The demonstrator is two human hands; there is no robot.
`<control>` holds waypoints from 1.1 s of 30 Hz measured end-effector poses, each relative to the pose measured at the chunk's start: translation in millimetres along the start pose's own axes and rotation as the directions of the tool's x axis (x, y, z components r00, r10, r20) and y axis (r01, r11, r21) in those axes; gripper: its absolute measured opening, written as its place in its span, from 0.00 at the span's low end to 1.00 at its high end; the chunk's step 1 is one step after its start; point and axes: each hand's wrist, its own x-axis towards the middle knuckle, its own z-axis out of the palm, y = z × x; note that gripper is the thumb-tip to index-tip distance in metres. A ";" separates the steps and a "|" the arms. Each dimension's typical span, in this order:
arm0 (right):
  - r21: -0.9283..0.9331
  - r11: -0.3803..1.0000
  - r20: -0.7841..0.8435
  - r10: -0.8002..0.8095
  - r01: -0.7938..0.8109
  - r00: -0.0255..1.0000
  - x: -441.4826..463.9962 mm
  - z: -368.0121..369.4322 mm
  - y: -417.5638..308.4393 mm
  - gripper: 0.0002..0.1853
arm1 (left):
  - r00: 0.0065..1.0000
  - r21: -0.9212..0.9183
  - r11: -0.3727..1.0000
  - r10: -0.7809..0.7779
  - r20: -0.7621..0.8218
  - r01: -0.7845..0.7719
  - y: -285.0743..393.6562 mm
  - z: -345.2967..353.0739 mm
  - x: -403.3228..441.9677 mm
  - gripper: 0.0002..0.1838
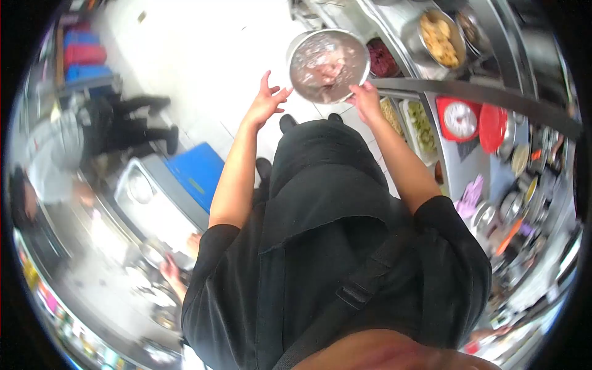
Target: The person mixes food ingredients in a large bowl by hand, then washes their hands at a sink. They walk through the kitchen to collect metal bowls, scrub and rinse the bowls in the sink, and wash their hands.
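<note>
A round metal pot holds cloudy pinkish liquid with pale pink pieces that look like raw meat. My right hand grips the pot at its near right rim. Just off the near left side of the pot is my left hand, fingers spread and nothing in them. The pot is held in the air over the pale tiled floor, beside an open shelf unit on the right.
At right, a container of yellow pieces and a tray of green chopped food sit near a red scale. Utensils crowd the counter. A co-worker stands at left near a blue-lidded bin; another person's hand is by the stove.
</note>
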 end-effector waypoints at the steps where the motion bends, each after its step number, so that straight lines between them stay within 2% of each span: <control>1: -0.068 0.997 0.026 0.031 -0.029 0.999 -19.6 6.7 -5.5 0.15 | 0.986 -0.167 0.985 -0.012 0.168 0.040 13.7 -4.5 -1.9 0.50; 2: -0.133 0.990 0.031 0.054 -0.050 0.998 -37.9 8.3 -10.4 0.16 | 0.936 -0.309 0.943 -0.005 0.352 0.122 29.5 -2.5 -2.7 0.55; 3: -0.111 0.993 0.036 0.033 -0.029 0.999 -43.9 2.3 -1.5 0.16 | 0.920 -0.380 0.914 0.021 0.392 0.141 47.9 5.6 -7.7 0.55; 5: -0.113 0.992 -0.009 -0.050 0.048 0.999 -51.9 -0.1 -3.0 0.16 | 0.915 -0.035 0.999 0.041 0.402 -0.029 67.0 21.7 1.0 0.52; 6: -0.133 0.988 -0.045 -0.088 0.082 0.995 -65.1 -0.9 -6.2 0.16 | 0.889 0.004 1.000 0.005 0.458 -0.008 69.4 35.4 7.3 0.48; 7: -0.138 0.987 -0.063 -0.094 0.085 0.994 -66.3 -6.0 5.9 0.15 | 0.898 -0.041 0.998 -0.019 0.439 0.041 77.1 44.7 9.9 0.46; 8: -0.147 0.985 -0.064 -0.105 0.095 0.992 -69.8 -21.8 14.2 0.14 | 0.931 -0.013 0.998 -0.060 0.360 0.069 72.9 62.5 11.5 0.37; 9: -0.328 0.944 -0.084 -0.064 0.033 0.994 -82.1 -2.0 -6.8 0.15 | 0.932 0.034 0.999 -0.043 0.359 0.033 70.8 51.0 28.2 0.36; 10: -0.722 0.689 -0.021 -0.106 0.058 0.994 -92.9 -15.4 -21.2 0.19 | 0.906 0.036 0.998 -0.066 0.419 0.056 73.0 61.7 28.0 0.35; 12: -0.972 0.215 -0.092 0.038 -0.098 0.995 -135.3 -12.9 -65.3 0.19 | 0.883 0.132 0.989 -0.114 0.456 0.060 54.1 74.5 41.5 0.35; 13: -0.964 0.234 -0.129 0.011 -0.128 0.992 -143.9 -10.2 -70.2 0.19 | 0.865 0.195 0.980 -0.065 0.497 -0.038 38.1 79.8 47.1 0.34; 14: -0.971 0.225 -0.082 -0.013 -0.077 0.997 -150.9 -6.4 -73.1 0.18 | 0.846 0.253 0.958 -0.022 0.533 -0.135 33.1 90.2 38.1 0.34; 15: -0.977 0.212 -0.037 -0.028 -0.030 0.999 -154.8 0.8 -73.0 0.18 | 0.833 0.238 0.966 -0.051 0.551 -0.099 27.1 95.6 31.1 0.34; 16: -0.971 0.232 -0.073 -0.047 -0.060 0.996 -151.4 -0.6 -55.9 0.18 | 0.823 0.278 0.959 -0.122 0.554 -0.046 30.5 103.2 17.4 0.34; 18: -0.980 0.140 -0.164 -0.141 -0.144 0.976 -132.3 -26.1 5.8 0.17 | 0.761 0.301 0.951 -0.147 0.632 -0.067 39.4 128.5 -9.1 0.33; 19: -0.979 0.137 -0.180 -0.241 -0.150 0.954 -133.0 -32.1 27.6 0.19 | 0.733 0.315 0.945 -0.152 0.663 -0.089 45.5 143.0 -23.5 0.33; 20: -0.974 0.149 -0.207 -0.253 -0.173 0.945 -138.7 -35.3 30.4 0.19 | 0.759 0.273 0.961 -0.150 0.634 -0.037 52.5 154.0 -38.2 0.34; 22: -0.966 0.212 -0.174 -0.128 -0.145 0.976 -141.9 -37.9 32.0 0.23 | 0.790 0.221 0.975 -0.149 0.595 0.017 53.6 164.6 -51.9 0.34; 23: -0.978 0.172 -0.119 0.010 -0.119 0.993 -138.3 -41.6 29.9 0.24 | 0.794 0.222 0.974 -0.165 0.585 0.040 52.4 171.1 -50.8 0.34; 24: -0.982 0.161 -0.104 0.010 -0.104 0.995 -138.0 -47.4 29.1 0.24 | 0.806 0.221 0.974 -0.174 0.566 0.055 52.3 174.9 -51.2 0.33; 26: -0.910 0.404 0.142 0.109 0.087 0.984 -140.6 -51.5 12.7 0.20 | 0.832 0.184 0.983 -0.126 0.540 0.029 50.8 182.1 -59.4 0.33; 27: -0.856 0.418 0.324 -0.025 0.304 0.946 -91.7 -66.0 61.2 0.19 | 0.842 0.162 0.987 -0.092 0.532 0.006 50.7 189.7 -61.1 0.33; 28: -0.745 0.607 0.306 -0.057 0.276 0.950 -102.1 -69.2 47.7 0.18 | 0.859 0.133 0.991 -0.069 0.507 0.001 56.0 199.0 -66.7 0.33; 29: -0.693 0.697 0.292 0.039 0.183 0.956 -99.1 -77.0 38.1 0.17 | 0.872 0.171 0.985 -0.104 0.478 0.024 64.7 210.1 -78.2 0.33; 30: -0.638 0.767 0.282 0.141 0.076 0.949 -96.5 -87.4 29.3 0.15 | 0.884 0.206 0.977 -0.141 0.446 0.052 66.9 222.4 -85.3 0.34; 31: -0.655 0.750 0.309 0.154 0.093 0.939 -101.1 -98.9 20.8 0.15 | 0.894 0.219 0.974 -0.156 0.420 0.067 60.7 230.6 -78.5 0.35; 33: -0.309 0.947 0.524 0.090 0.091 0.847 -107.2 -131.3 -8.4 0.11 | 0.918 0.167 0.985 -0.099 0.384 0.037 37.6 238.2 -63.9 0.35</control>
